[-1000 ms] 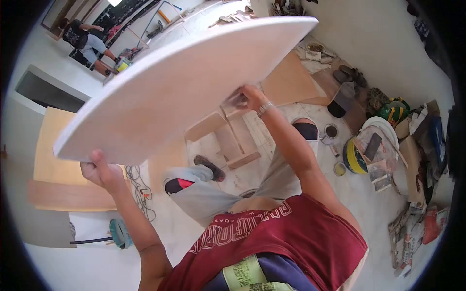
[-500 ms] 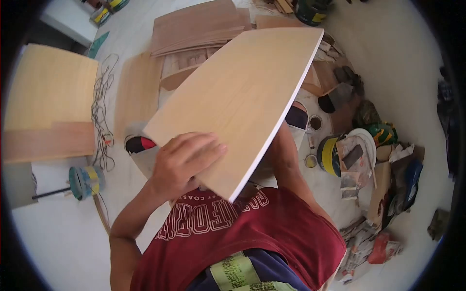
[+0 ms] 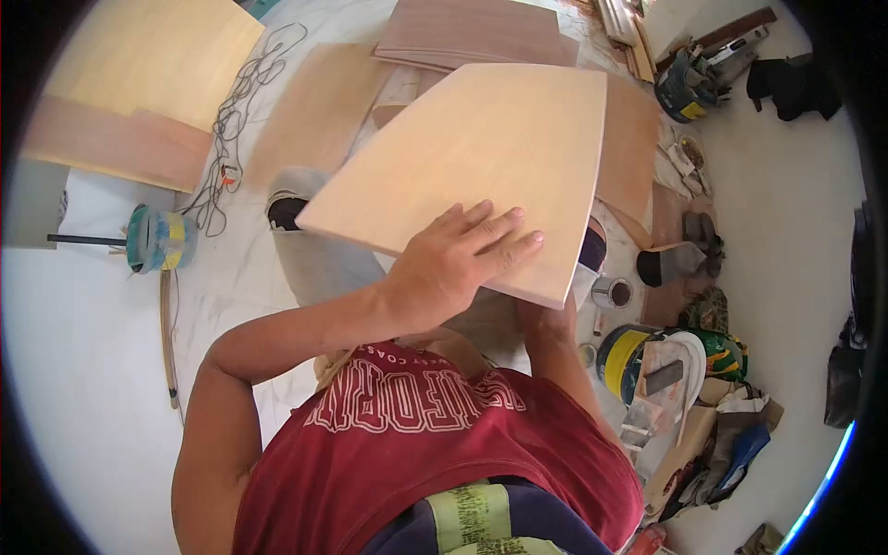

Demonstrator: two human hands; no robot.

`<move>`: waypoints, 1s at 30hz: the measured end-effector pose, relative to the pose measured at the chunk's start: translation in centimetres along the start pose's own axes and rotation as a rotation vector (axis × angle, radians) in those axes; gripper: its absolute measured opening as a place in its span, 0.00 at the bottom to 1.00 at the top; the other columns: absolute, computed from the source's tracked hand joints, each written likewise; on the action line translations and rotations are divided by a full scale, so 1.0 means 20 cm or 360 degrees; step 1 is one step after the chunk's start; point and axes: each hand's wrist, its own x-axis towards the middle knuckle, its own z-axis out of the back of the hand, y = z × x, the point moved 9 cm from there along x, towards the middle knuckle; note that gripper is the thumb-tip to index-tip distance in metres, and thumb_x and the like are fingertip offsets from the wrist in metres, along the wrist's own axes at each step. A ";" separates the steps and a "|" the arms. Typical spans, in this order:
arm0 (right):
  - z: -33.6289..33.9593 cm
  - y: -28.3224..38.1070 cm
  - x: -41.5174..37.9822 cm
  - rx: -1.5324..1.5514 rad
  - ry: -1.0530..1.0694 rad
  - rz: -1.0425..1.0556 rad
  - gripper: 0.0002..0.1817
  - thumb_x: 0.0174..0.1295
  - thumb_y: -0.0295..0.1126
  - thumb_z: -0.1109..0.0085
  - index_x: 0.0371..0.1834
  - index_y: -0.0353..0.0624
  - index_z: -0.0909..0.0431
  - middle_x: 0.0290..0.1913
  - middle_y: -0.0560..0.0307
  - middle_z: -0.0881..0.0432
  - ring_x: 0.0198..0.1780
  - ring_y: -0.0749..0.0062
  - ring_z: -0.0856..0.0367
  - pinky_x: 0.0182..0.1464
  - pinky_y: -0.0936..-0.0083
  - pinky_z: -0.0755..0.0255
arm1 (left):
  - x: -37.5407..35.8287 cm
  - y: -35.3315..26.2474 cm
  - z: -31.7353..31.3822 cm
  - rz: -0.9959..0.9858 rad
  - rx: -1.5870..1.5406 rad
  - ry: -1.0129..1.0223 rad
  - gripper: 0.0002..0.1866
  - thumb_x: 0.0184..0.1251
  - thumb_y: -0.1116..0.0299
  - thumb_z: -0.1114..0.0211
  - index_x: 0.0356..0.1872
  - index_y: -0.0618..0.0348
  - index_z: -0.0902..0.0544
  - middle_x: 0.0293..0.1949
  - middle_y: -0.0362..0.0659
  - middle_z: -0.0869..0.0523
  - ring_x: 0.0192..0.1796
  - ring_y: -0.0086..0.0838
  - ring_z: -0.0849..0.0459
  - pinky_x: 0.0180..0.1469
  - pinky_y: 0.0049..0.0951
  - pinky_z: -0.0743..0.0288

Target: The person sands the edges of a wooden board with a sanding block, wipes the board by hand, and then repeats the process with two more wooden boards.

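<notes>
A pale, flat wooden board (image 3: 462, 157) with a light edge is tilted in front of my chest, above my legs. My left hand (image 3: 453, 259) lies flat on its upper face near the lower edge, fingers spread. My right forearm (image 3: 552, 338) reaches up to the board's lower right corner. The board hides my right hand, so its fingers and grip do not show.
Brown wood sheets (image 3: 467, 32) are stacked beyond the board. A tangled cord (image 3: 242, 116) and a teal bucket (image 3: 159, 239) are at left. On the right are an open can (image 3: 611, 292), a bucket with a yellow band (image 3: 622, 363) and a cardboard box (image 3: 680, 458).
The board has turned and tipped, its near edge now farther from my chest. My left hand has moved right across its face and its fingers have spread. The camera view has shifted.
</notes>
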 end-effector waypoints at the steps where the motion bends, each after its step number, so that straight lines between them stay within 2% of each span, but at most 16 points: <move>1: -0.02 0.00 0.00 -0.0003 0.0010 -0.0003 0.20 0.76 0.34 0.52 0.67 0.40 0.28 0.61 0.52 0.18 0.61 0.63 0.20 0.63 0.66 0.26 | -0.01 0.02 -0.01 0.0026 -0.0041 0.0007 0.38 0.53 0.79 0.35 0.71 0.49 0.25 0.68 0.50 0.23 0.67 0.50 0.23 0.70 0.47 0.29; 5: -0.08 -0.01 0.06 -0.0008 0.0045 -0.0010 0.20 0.77 0.33 0.53 0.68 0.39 0.29 0.62 0.52 0.19 0.62 0.63 0.20 0.64 0.68 0.27 | -0.03 0.08 -0.05 0.0099 -0.0047 0.0021 0.41 0.50 0.82 0.35 0.72 0.51 0.27 0.69 0.48 0.24 0.66 0.51 0.24 0.69 0.45 0.29; 8: -0.10 -0.02 0.12 -0.0042 0.0083 0.0010 0.19 0.76 0.33 0.52 0.65 0.38 0.27 0.59 0.52 0.18 0.59 0.64 0.19 0.61 0.68 0.26 | 0.01 0.12 -0.08 0.0155 0.0014 0.0082 0.41 0.51 0.81 0.34 0.73 0.50 0.28 0.69 0.49 0.24 0.65 0.53 0.24 0.68 0.45 0.28; 15: -0.08 -0.03 0.14 -0.0111 0.0091 0.0017 0.16 0.74 0.33 0.49 0.59 0.37 0.23 0.54 0.52 0.16 0.53 0.66 0.17 0.56 0.69 0.23 | 0.02 0.14 -0.24 0.0189 0.0062 0.0110 0.39 0.56 0.79 0.37 0.74 0.43 0.28 0.70 0.47 0.25 0.66 0.56 0.25 0.69 0.52 0.32; 20: -0.04 -0.04 0.52 -0.0086 0.0082 0.0081 0.15 0.73 0.33 0.47 0.55 0.35 0.21 0.50 0.52 0.15 0.48 0.67 0.16 0.52 0.69 0.21 | -0.08 0.15 -0.32 0.0253 -0.0004 0.0222 0.40 0.57 0.81 0.38 0.74 0.38 0.28 0.74 0.43 0.28 0.72 0.57 0.29 0.72 0.52 0.35; 24: 0.12 -0.19 0.81 0.0152 -0.0052 -0.0065 0.14 0.72 0.33 0.46 0.52 0.35 0.19 0.47 0.53 0.14 0.44 0.69 0.15 0.49 0.70 0.20 | -0.19 0.17 -0.31 0.0313 -0.0125 0.0087 0.38 0.58 0.84 0.36 0.72 0.43 0.25 0.73 0.43 0.26 0.73 0.54 0.28 0.72 0.52 0.34; 27: 0.11 -0.32 0.94 0.0458 -0.0100 -0.0213 0.14 0.70 0.38 0.43 0.43 0.36 0.18 0.37 0.58 0.17 0.36 0.71 0.19 0.41 0.67 0.20 | -0.20 0.20 -0.27 0.0348 -0.0267 -0.0055 0.36 0.58 0.85 0.34 0.70 0.49 0.23 0.70 0.47 0.23 0.72 0.49 0.26 0.72 0.47 0.32; 29: 0.02 -0.27 0.95 0.0724 -0.0005 -0.0174 0.14 0.73 0.41 0.44 0.47 0.42 0.17 0.43 0.60 0.15 0.43 0.75 0.19 0.50 0.68 0.24 | -0.18 0.24 -0.20 0.0366 -0.0384 -0.0145 0.34 0.59 0.86 0.33 0.69 0.53 0.22 0.68 0.50 0.21 0.72 0.47 0.25 0.73 0.42 0.31; 30: -0.03 -0.19 0.93 0.0802 0.0024 -0.0181 0.15 0.72 0.43 0.43 0.48 0.43 0.17 0.44 0.63 0.17 0.42 0.77 0.22 0.50 0.70 0.24 | -0.16 0.25 -0.17 0.0352 -0.0337 -0.0144 0.36 0.57 0.88 0.32 0.69 0.57 0.23 0.69 0.53 0.22 0.72 0.44 0.25 0.73 0.37 0.31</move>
